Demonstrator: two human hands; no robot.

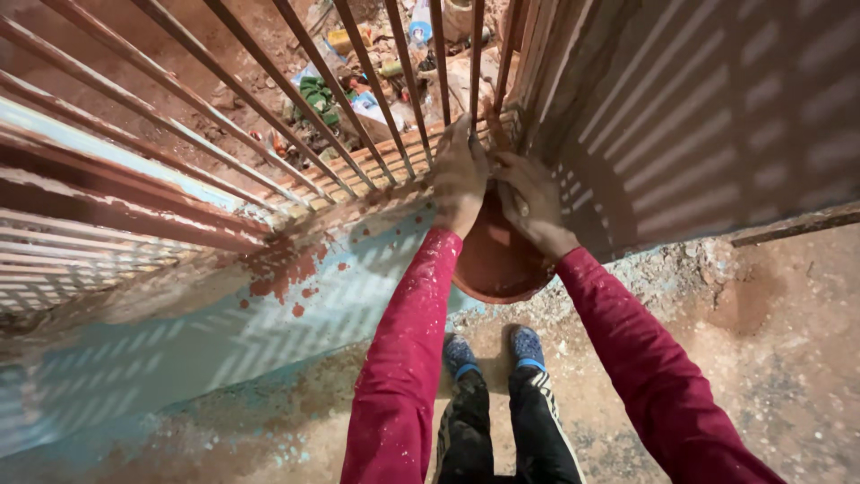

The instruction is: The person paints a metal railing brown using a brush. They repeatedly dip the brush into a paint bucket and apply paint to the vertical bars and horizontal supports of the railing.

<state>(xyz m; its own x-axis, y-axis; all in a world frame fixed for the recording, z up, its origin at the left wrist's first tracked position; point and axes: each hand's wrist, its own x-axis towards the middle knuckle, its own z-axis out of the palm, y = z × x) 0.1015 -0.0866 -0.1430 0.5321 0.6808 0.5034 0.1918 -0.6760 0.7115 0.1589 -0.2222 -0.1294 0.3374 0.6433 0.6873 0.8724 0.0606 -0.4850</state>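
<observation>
A round reddish-brown bowl-like pan [494, 264] is held up against the base of a metal railing [358, 116] near the wall corner. My left hand [459, 175] grips its upper left rim, fingers up by the bars. My right hand [530, 204] presses on its upper right rim, close to a thin rusty bar [495, 134]. Both arms wear dark red sleeves speckled with white. What the pan holds is hidden.
A low wall [206, 332] with peeling pale blue and red paint runs below the railing. A plastered wall [717, 116] rises at right. My blue shoes [493, 351] stand on a dusty rubble-strewn floor [761, 358]. Rubbish [358, 90] lies far below, beyond the bars.
</observation>
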